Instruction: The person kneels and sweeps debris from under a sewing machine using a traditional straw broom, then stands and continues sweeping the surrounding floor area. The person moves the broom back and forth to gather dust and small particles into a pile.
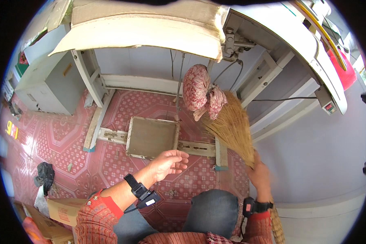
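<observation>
My right hand [259,177] is closed around the neck of a straw broom [231,125]. Its bristles fan up and left under the table, beside a bundle wrapped in red floral cloth [196,87], and the braided handle runs back along my forearm. My left hand [172,164] holds nothing; its fingers are loosely curled and apart. It hovers by the lower right corner of a dusty foot pedal plate [152,137], which is mounted on the crossbar [196,148] of what looks like a sewing machine stand.
A cardboard sheet [146,33] overhangs the stand. Cables [180,82] hang beneath it, and a switch box [328,103] is at right. At left are a grey metal cabinet [52,85], a black plastic bag [44,175] and a cardboard box [64,210]. Bits of debris dot the red patterned floor [109,180].
</observation>
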Demonstrator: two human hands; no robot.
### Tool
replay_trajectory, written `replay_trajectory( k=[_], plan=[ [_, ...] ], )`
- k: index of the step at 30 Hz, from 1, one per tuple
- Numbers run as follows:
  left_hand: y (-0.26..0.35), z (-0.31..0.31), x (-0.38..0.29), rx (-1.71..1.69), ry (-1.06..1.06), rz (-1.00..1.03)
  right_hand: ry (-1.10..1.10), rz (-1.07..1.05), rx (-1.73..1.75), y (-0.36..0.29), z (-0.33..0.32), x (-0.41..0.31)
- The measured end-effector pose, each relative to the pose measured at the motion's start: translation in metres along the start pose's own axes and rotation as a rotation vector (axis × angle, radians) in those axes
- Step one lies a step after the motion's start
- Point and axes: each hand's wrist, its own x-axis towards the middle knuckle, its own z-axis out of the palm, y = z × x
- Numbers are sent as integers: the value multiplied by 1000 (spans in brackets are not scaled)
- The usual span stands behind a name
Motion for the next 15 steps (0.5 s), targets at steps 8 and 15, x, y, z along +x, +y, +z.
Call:
replay_trajectory(
  k=[8,15],
  plan=[
    [3,1,-8,20,13,15,2,-90,-333,-24,-36,3],
    [5,3,-6,12,-9,26,57,-261,-326,-48,-41,3]
  ],
)
